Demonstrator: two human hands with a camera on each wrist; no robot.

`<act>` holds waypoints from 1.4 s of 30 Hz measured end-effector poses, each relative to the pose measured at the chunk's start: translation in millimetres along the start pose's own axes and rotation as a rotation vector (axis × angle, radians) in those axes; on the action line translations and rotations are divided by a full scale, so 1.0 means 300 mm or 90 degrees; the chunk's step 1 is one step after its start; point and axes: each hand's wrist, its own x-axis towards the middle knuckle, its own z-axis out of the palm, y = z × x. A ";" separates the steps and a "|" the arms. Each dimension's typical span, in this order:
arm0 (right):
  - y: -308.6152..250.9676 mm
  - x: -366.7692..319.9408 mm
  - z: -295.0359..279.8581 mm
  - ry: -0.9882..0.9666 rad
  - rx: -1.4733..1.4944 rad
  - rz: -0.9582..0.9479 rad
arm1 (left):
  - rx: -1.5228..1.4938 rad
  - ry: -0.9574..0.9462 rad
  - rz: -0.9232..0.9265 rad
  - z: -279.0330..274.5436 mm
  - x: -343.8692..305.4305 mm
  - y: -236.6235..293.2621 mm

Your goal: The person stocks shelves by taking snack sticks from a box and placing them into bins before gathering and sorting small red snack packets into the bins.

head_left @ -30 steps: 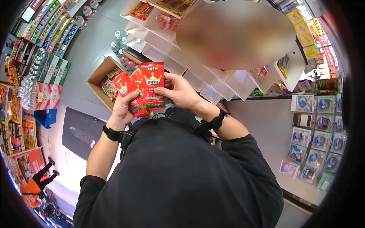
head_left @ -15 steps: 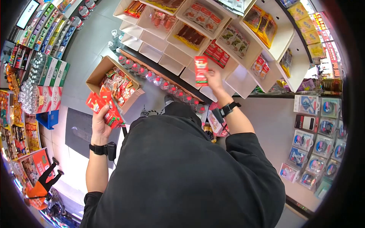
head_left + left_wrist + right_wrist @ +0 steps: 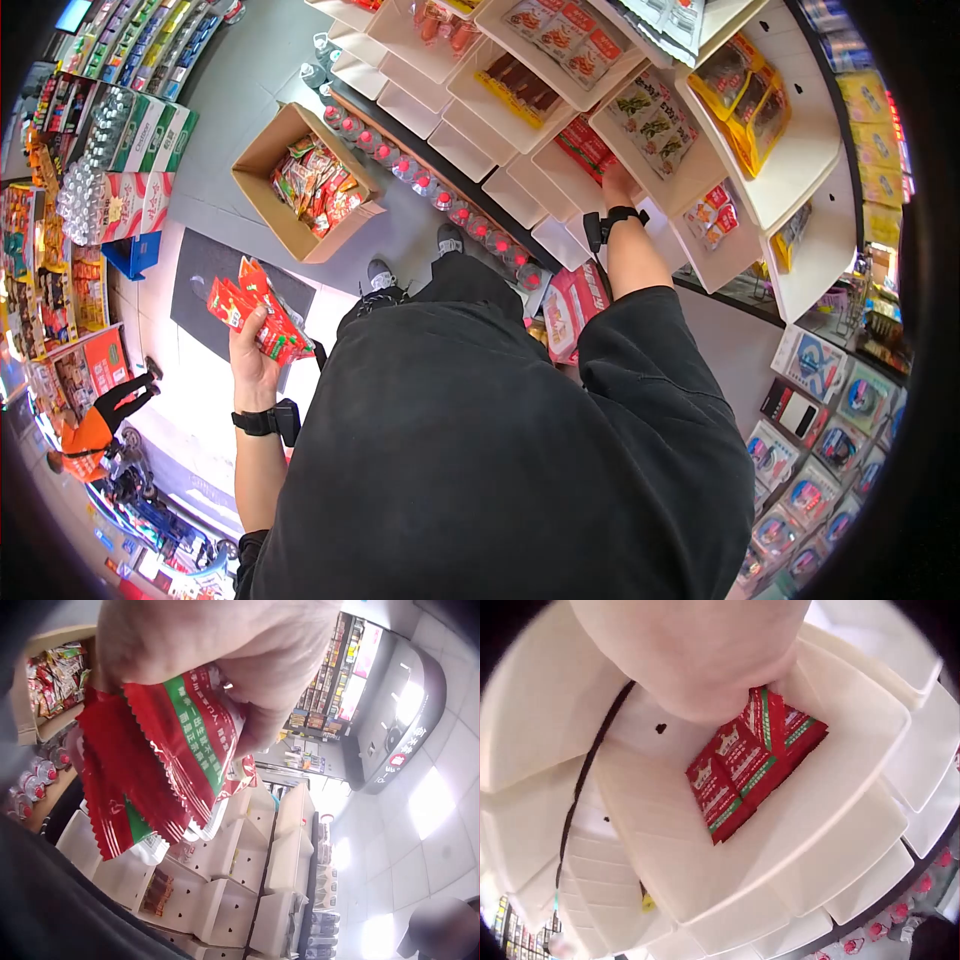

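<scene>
In the head view my left hand (image 3: 255, 365) grips a fanned bunch of red snack packets (image 3: 262, 315) out to the left of my body. The left wrist view shows their green bands and crimped edges beneath the fingers. My right hand (image 3: 618, 187) reaches into a white shelf bin (image 3: 832, 817). Seen from the right wrist, the hand (image 3: 697, 652) holds a red snack packet (image 3: 766, 724) that lies tilted over a row of matching packets (image 3: 727, 776) in that bin. The palm hides most of the right fingertips.
A cardboard box (image 3: 350, 222) of mixed small packets stands on the floor at the left. Red-capped bottles (image 3: 405, 168) line the rack's base. Neighbouring bins hold yellow snack packs (image 3: 740, 95) and white pouches (image 3: 655, 120). A person in orange (image 3: 85, 440) is at the far left.
My hands have parted. The right one carried a red packet from the bunch up and right into the bin; the left one moved down and left, still holding its packets.
</scene>
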 end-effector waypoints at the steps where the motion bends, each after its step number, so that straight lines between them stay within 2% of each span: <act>1: -0.022 0.001 -0.018 0.001 0.007 -0.001 | -0.014 0.005 -0.005 0.012 -0.012 -0.002; 8: -0.165 -0.073 -0.125 0.010 0.054 -0.008 | -0.032 0.012 -0.005 0.039 -0.038 -0.018; 11: -0.164 -0.072 -0.111 -0.064 -0.049 0.024 | -0.031 0.017 0.002 0.027 -0.034 -0.026; 13: -0.137 -0.066 -0.100 -0.251 -0.262 -0.044 | -0.037 0.014 -0.002 0.021 -0.037 -0.025; 16: -0.205 -0.104 -0.192 -0.302 -0.352 -0.080 | -0.023 0.018 -0.005 0.011 -0.034 -0.020; 21: -0.018 -0.001 0.021 -0.231 -0.218 -0.071 | -0.023 0.006 -0.007 0.015 -0.040 0.000; 23: 0.011 0.005 0.066 -0.211 -0.191 -0.071 | -0.020 0.010 -0.011 -0.002 -0.040 0.003; 25: 0.015 0.004 0.055 -0.144 -0.074 -0.099 | -0.008 -0.008 -0.003 -0.013 -0.030 -0.001; 29: -0.030 -0.081 0.030 -0.108 -0.223 -0.094 | -0.011 -0.026 -0.010 -0.009 -0.007 0.007; 31: -0.029 -0.129 0.048 -0.317 -0.161 -0.208 | -0.005 -0.067 -0.022 0.005 0.014 0.015; 33: -0.097 -0.348 -0.020 -0.108 0.076 -0.329 | -0.003 -0.092 -0.022 0.036 0.037 0.026; 35: -0.276 -0.543 -0.176 -0.222 0.220 -0.308 | 0.023 -0.128 -0.033 0.063 0.065 0.035; 37: -0.507 -0.718 -0.437 -0.369 0.439 -0.344 | 0.031 -0.177 -0.033 0.125 0.095 0.047; 38: -0.597 -0.787 -0.533 -0.418 0.482 -0.357 | 0.035 -0.219 -0.032 0.167 0.104 0.051; 40: -0.739 -0.894 -0.636 -0.481 0.555 -0.389 | 0.044 -0.281 -0.041 0.231 0.116 0.079; 42: -0.852 -0.964 -0.682 -0.520 0.613 -0.336 | 0.037 -0.322 -0.053 0.273 0.134 0.088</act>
